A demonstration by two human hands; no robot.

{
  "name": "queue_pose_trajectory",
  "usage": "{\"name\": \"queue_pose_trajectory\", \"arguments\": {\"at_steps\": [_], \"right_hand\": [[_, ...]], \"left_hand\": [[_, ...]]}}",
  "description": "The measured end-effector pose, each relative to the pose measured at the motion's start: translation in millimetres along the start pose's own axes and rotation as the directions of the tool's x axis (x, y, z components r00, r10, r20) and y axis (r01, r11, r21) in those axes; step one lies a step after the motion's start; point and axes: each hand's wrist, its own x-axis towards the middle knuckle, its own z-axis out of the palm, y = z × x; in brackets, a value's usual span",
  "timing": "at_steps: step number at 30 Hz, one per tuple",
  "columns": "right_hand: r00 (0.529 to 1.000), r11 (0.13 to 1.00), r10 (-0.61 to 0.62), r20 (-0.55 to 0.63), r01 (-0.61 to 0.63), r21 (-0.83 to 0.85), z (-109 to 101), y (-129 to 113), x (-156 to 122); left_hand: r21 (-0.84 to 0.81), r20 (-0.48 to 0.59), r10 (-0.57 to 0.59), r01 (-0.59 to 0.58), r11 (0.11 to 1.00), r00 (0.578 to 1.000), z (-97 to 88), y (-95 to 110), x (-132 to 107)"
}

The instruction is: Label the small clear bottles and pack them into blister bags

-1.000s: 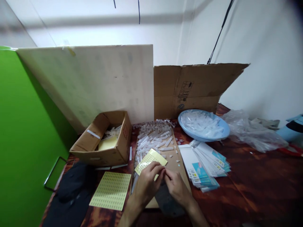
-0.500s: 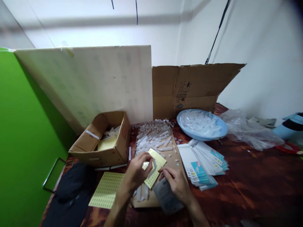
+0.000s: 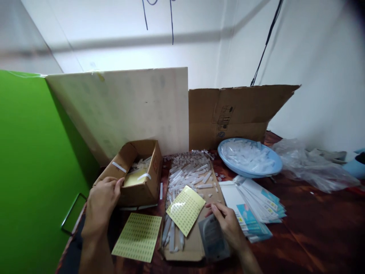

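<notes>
My left hand (image 3: 104, 194) is at the near left rim of the cardboard box (image 3: 132, 196), fingers bent over it and thumb apart, with nothing visible in it. A curved white strip (image 3: 144, 176) shows by the box's right inner side. My right hand (image 3: 225, 220) holds a dark grey, see-through-looking pouch (image 3: 212, 238) over the cardboard sheet's near right edge; its thumb and forefinger point left. Between the hands, a yellow sticker sheet (image 3: 186, 209) lies tilted on clear plastic pieces (image 3: 189, 173). Another yellow sticker sheet (image 3: 138, 236) lies flat on the table at left.
A blue basin (image 3: 249, 173) heaped with clear plastic pieces stands at the back right. Fanned white and teal packets (image 3: 256, 199) lie before it. Crumpled plastic bags (image 3: 310, 163) are further right. A cardboard panel (image 3: 205, 118) and a green panel (image 3: 31, 171) border the table.
My left hand has moved left from the middle sticker sheet to the box. A greyish curved strip over that sheet is gone, and a white strip shows at the box. My right hand keeps the pouch.
</notes>
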Motion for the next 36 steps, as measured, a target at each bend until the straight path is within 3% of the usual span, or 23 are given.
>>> {"name": "queue_pose_trajectory", "arguments": {"at_steps": [1, 3, 4, 5, 6, 8, 10, 13, 16, 18, 21, 24, 26, 31, 36], "right_hand": [[1.000, 1.000, 0.002, -0.003, -0.002, -0.015, 0, -1, 1], [0.999, 0.998, 0.012, -0.031, -0.014, -0.069, 1, -4, 3], [0.998, 0.994, 0.019, -0.060, -0.025, -0.102, 2, -5, 6], [0.995, 0.990, 0.023, -0.098, -0.036, -0.134, 3, -7, 8], [0.990, 0.986, 0.026, -0.142, -0.049, -0.161, 6, -10, 11], [0.972, 0.980, 0.037, -0.231, -0.081, -0.182, 13, -18, 14], [0.958, 0.987, 0.057, -0.281, -0.096, -0.127, 22, -29, 12], [0.978, 0.988, 0.085, -0.191, -0.058, 0.146, 34, -46, -1], [0.998, 0.900, 0.056, 0.001, -0.051, 0.432, 38, -56, -15], [0.999, 0.876, 0.036, 0.008, -0.035, 0.482, 37, -55, -17], [0.987, 0.930, 0.013, -0.160, 0.047, 0.365, 32, -49, -8], [0.975, 0.979, -0.017, -0.221, 0.062, 0.197, 25, -40, 5], [0.975, 0.991, -0.018, -0.220, 0.047, 0.126, 22, -36, 10], [0.967, 0.993, 0.007, -0.256, 0.023, 0.114, 20, -32, 8], [0.982, 0.989, -0.046, -0.186, 0.070, 0.129, 23, -31, 5]], "left_hand": [[-0.019, -0.131, -0.020, 0.018, 1.000, 0.991, 0.3, 2, -8], [-0.143, -0.408, -0.093, 0.037, 0.989, 0.908, -1.7, 19, -27], [-0.251, -0.488, -0.120, -0.008, 0.968, 0.865, -3.1, 34, -40], [-0.363, -0.513, -0.142, -0.064, 0.929, 0.847, -4.0, 52, -55], [-0.467, -0.478, -0.106, -0.150, 0.871, 0.872, -3.9, 74, -71], [-0.629, -0.334, 0.144, -0.334, 0.702, 0.931, 0.3, 119, -103], [-0.719, -0.211, 0.379, -0.405, 0.565, 0.901, 9.2, 158, -128], [-0.797, -0.140, 0.439, -0.364, 0.482, 0.887, 24.4, 189, -144], [-0.851, -0.208, 0.312, -0.328, 0.410, 0.927, 34.0, 190, -140], [-0.893, -0.231, 0.198, -0.289, 0.345, 0.952, 36.3, 185, -135], [-0.959, -0.109, 0.031, -0.114, 0.259, 0.994, 35.2, 183, -131], [-0.984, 0.067, -0.042, 0.073, 0.164, 0.997, 32.6, 185, -130], [-0.985, 0.106, -0.041, 0.110, 0.134, 0.994, 31.5, 185, -129], [-0.965, 0.093, -0.115, 0.118, 0.235, 0.989, 31.9, 181, -124], [-0.959, 0.263, -0.135, 0.275, 0.075, 0.955, 31.8, 180, -124]]}}
